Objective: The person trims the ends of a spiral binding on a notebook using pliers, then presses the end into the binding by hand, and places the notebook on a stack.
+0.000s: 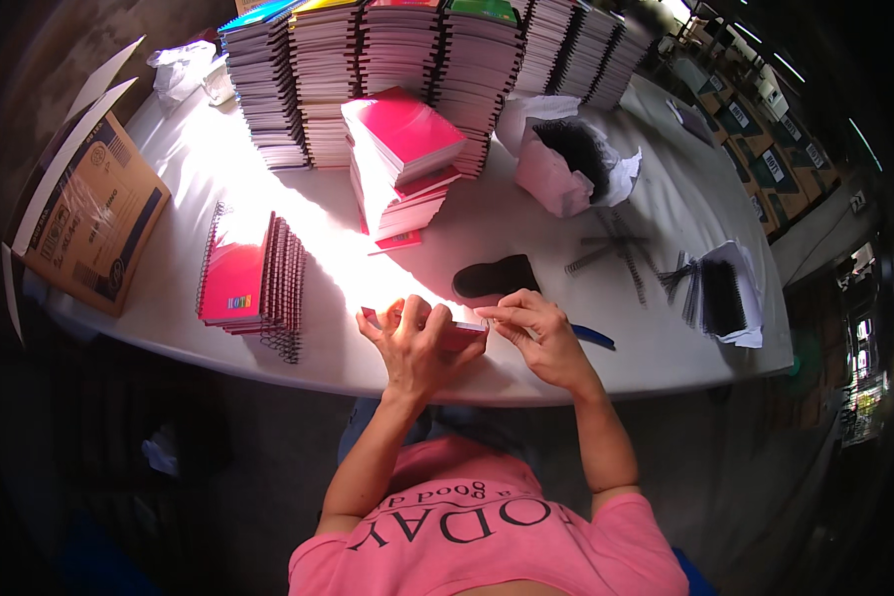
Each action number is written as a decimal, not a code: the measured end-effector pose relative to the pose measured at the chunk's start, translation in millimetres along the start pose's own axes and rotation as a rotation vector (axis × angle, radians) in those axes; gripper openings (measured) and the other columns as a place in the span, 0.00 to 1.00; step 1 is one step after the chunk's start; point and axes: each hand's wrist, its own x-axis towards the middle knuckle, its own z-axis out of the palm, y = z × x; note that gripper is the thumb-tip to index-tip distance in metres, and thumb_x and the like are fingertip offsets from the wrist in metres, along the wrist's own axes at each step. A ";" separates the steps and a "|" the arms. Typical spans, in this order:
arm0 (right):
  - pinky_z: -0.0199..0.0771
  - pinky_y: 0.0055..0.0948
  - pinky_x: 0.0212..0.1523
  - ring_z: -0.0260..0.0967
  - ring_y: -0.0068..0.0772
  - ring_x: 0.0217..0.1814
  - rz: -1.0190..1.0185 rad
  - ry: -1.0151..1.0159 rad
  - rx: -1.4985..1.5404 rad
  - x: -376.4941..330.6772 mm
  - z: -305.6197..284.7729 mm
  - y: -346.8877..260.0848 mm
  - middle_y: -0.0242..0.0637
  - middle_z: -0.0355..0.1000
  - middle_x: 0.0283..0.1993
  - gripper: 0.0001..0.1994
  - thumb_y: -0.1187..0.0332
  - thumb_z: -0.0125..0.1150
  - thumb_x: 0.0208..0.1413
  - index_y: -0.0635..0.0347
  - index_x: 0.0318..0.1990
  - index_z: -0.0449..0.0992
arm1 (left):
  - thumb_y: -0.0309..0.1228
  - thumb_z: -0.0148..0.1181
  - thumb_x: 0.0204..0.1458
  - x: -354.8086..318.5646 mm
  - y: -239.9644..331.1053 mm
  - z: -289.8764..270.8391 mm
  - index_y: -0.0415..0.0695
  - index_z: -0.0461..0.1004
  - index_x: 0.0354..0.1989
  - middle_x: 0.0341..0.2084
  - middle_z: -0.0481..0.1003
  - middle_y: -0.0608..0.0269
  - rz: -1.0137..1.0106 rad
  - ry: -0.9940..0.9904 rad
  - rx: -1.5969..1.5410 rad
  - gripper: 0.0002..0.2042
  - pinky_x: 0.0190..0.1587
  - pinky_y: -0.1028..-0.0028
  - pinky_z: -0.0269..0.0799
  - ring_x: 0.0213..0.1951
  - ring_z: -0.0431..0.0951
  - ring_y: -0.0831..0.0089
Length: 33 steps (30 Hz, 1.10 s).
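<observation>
Arched left hand (414,343) clasps red notebook (461,337), bent right hand (538,336) alongside.

So I've got this small pad with a red cover (455,340) and white page edges, held in my left hand (413,344) near the front edge of the counter (656,358). It looks tilted, with my right hand (538,336) at its right end. My fingers hide most of it, so can't tell if it's bound.
</observation>
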 end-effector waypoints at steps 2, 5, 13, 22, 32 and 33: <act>0.66 0.26 0.37 0.68 0.29 0.38 -0.013 -0.034 0.034 0.7 -2.1 -1.3 0.31 0.70 0.35 0.12 0.73 0.61 0.51 0.54 0.44 0.80 | 0.57 0.67 0.29 1.2 0.6 -0.7 0.55 0.73 0.30 0.37 0.67 0.66 0.003 0.013 -0.006 0.23 0.50 0.39 0.46 0.46 0.66 0.61; 0.66 0.25 0.36 0.68 0.25 0.36 0.039 -0.120 0.217 1.4 -3.9 0.2 0.32 0.71 0.34 0.11 0.73 0.59 0.54 0.54 0.45 0.79 | 0.57 0.67 0.30 3.3 1.4 -4.2 0.55 0.73 0.31 0.36 0.67 0.66 0.010 0.013 -0.006 0.23 0.50 0.39 0.46 0.45 0.67 0.61; 0.68 0.24 0.32 0.67 0.22 0.33 0.405 -0.190 0.401 5.9 -3.8 -11.6 0.38 0.69 0.32 0.14 0.69 0.57 0.58 0.57 0.52 0.73 | 0.55 0.68 0.30 12.3 4.2 -15.3 0.55 0.73 0.32 0.35 0.66 0.68 0.006 -0.072 0.025 0.23 0.49 0.48 0.50 0.40 0.70 0.67; 0.71 0.26 0.34 0.70 0.29 0.33 0.276 -0.348 0.366 3.1 -10.9 2.1 0.37 0.70 0.38 0.12 0.69 0.57 0.57 0.59 0.48 0.73 | 0.50 0.70 0.32 8.2 -5.0 -21.2 0.53 0.73 0.34 0.34 0.67 0.67 0.008 -0.112 -0.033 0.22 0.45 0.57 0.53 0.38 0.69 0.66; 0.70 0.45 0.50 0.70 0.44 0.51 -0.133 -0.054 -0.271 37.9 1.5 78.5 0.42 0.70 0.49 0.23 0.80 0.56 0.41 0.51 0.48 0.76 | 0.56 0.70 0.32 11.8 -1.8 -28.8 0.47 0.71 0.26 0.30 0.67 0.66 0.054 -0.093 -0.118 0.25 0.42 0.64 0.54 0.35 0.65 0.65; 0.69 0.49 0.51 0.70 0.43 0.53 -0.097 -0.046 -0.139 38.8 0.9 81.9 0.43 0.71 0.48 0.22 0.81 0.57 0.41 0.52 0.46 0.77 | 0.56 0.70 0.32 11.6 -1.9 -28.7 0.47 0.70 0.26 0.30 0.67 0.65 0.059 -0.095 -0.110 0.25 0.42 0.64 0.54 0.35 0.65 0.65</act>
